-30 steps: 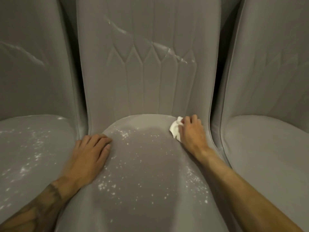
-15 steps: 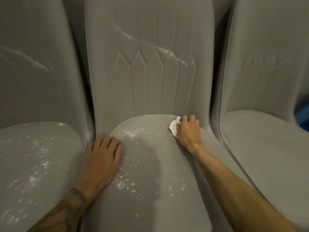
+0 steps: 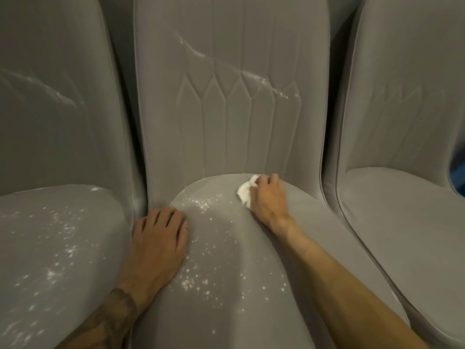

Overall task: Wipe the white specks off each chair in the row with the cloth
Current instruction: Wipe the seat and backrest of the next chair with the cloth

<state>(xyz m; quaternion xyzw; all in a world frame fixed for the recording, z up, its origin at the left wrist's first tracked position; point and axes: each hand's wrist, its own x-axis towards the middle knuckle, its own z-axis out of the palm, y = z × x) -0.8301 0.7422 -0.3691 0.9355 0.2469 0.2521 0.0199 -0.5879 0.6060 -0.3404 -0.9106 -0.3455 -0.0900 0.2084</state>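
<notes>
Three grey upholstered chairs stand side by side. The middle chair has white specks scattered over its seat and a white streak across its backrest. My right hand grips a crumpled white cloth and presses it on the back right part of that seat. My left hand rests flat on the seat's left edge, fingers straight. The left chair also carries many white specks on its seat and a streak on its back.
The right chair shows a seat without visible specks. Narrow dark gaps separate the chairs. A blue patch shows at the far right edge behind the right chair.
The view has shifted so the chairs sit lower right in frame. My left hand slid further back along the seat's left edge. My right hand with the cloth stays near the seat's back.
</notes>
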